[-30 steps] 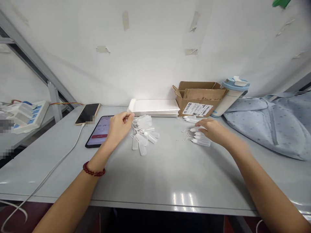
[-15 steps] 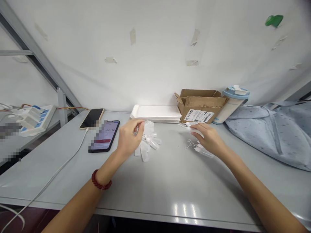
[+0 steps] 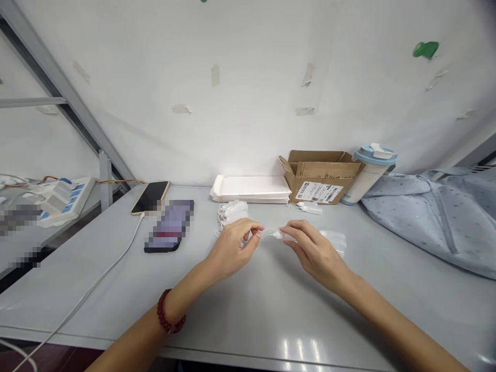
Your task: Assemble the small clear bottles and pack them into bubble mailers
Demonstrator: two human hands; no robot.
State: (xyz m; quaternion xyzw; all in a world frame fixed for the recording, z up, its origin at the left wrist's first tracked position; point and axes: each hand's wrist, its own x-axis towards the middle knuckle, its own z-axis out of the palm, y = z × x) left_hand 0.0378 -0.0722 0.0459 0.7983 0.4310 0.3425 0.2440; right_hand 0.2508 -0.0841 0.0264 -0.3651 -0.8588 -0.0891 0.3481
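Out in front of me, my right hand [image 3: 315, 253] pinches a small clear-and-white plastic piece with a thin white string [image 3: 278, 235], its tip pointing left. My left hand [image 3: 234, 245] has thumb and forefinger closed on the string's far end, so the string stretches between both hands. Behind my left hand lies a pile of similar pieces [image 3: 234, 211] with looped strings, partly covered by it. More clear pieces [image 3: 336, 242] lie beyond my right hand, partly hidden. One more piece [image 3: 311, 207] rests by the carton.
A stack of white flat packs [image 3: 251, 188] and an open cardboard box [image 3: 323, 178] stand against the wall. Beside them are a tumbler [image 3: 366, 178] and a pale blue cloth bag [image 3: 418, 212]. Two phones, one black [image 3: 149, 197], one lit [image 3: 170, 227], and a cable [image 3: 112, 276] lie left.
My hands have come closer together: the left moved right, the right moved left and down. A string is now held between them. The view has tilted slightly upward.
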